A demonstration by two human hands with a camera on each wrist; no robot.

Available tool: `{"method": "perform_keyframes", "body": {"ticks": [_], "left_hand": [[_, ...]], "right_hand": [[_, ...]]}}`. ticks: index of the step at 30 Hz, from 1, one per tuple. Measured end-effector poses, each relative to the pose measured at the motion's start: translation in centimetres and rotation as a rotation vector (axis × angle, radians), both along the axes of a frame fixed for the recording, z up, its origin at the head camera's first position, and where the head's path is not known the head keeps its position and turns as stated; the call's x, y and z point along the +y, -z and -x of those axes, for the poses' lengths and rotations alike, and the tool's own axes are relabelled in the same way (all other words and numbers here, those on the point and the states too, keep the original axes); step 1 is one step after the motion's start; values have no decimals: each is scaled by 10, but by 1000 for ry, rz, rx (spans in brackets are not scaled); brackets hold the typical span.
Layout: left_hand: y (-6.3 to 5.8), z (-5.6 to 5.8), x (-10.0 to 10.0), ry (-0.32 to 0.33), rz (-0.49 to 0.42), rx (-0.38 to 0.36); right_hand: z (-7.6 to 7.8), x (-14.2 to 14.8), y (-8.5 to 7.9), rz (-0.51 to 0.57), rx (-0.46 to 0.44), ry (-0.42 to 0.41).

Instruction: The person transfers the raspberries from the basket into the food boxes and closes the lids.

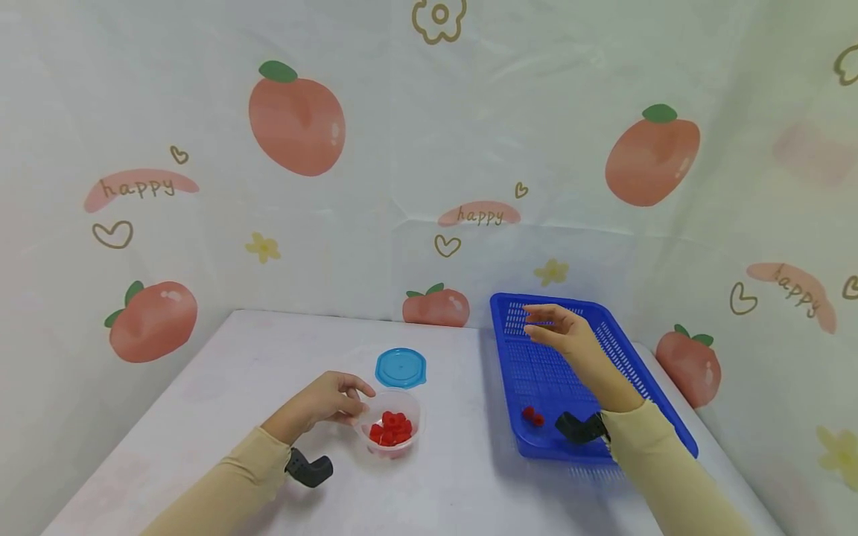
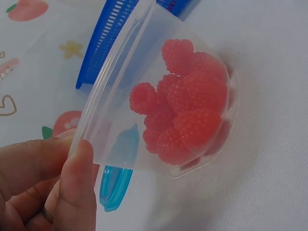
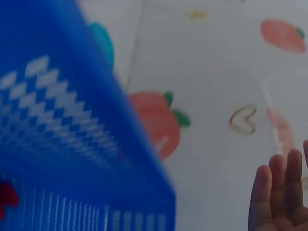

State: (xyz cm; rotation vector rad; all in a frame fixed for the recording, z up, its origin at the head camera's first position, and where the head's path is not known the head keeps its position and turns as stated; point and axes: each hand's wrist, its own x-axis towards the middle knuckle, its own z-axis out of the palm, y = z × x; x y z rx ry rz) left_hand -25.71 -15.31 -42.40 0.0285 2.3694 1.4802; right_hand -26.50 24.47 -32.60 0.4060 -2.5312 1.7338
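My left hand [image 1: 330,398] pinches the rim of a translucent plastic tub [image 1: 416,408] between thumb and fingers. Inside the tub lies a heap of red raspberries [image 2: 178,98], seen through its wall in the left wrist view. Over the blue plastic basket [image 1: 501,372] hovers my right hand [image 1: 570,339], fingers extended and slightly bent, with nothing in them. Its fingers [image 3: 262,195] show at the lower right corner of the right wrist view. At the near left of the basket's floor lie a couple of raspberries [image 1: 532,416].
A round light-blue lid [image 1: 401,368] lies flat on the white table [image 1: 281,350], just behind the tub. The basket stands at the table's right side, its far end near the fruit-printed cloth backdrop [image 1: 348,260]. Black wrist cameras hang below both wrists.
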Motion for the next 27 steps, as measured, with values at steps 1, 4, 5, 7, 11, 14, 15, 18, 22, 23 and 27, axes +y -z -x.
{"method": "perform_keyframes", "body": {"ticks": [1,4,5,7,11,14,15,18,22,23,27], "left_hand": [[0,0,0,-1,1,0],[-1,-1,0,2,2,0],[0,-1,0,1,2,1],[0,-1,0,0,1,3],[1,0,0,-3,-4,7],[1,0,0,1,-7,6],[0,-1,0,2,-6,6],[0,-1,0,3,-4,5],[-1,-1,0,14,-4,4],[-1,-1,0,15,-5,2],[-1,-1,-1,14,-6,-4]], "right_hand": [[5,5,2,-24,-13,2],[16,18,10,-103,-33,1],[20,21,13,-124,-38,-2],[25,28,18,-170,-50,-9],[33,36,28,-278,-69,-46],[38,38,37,-358,-103,-119],[39,37,40,-387,-121,-148],[40,36,48,-459,-197,-243],[39,34,57,-545,-346,-307],[39,33,58,-562,-379,-312],[39,32,64,-579,-486,-322]]}}
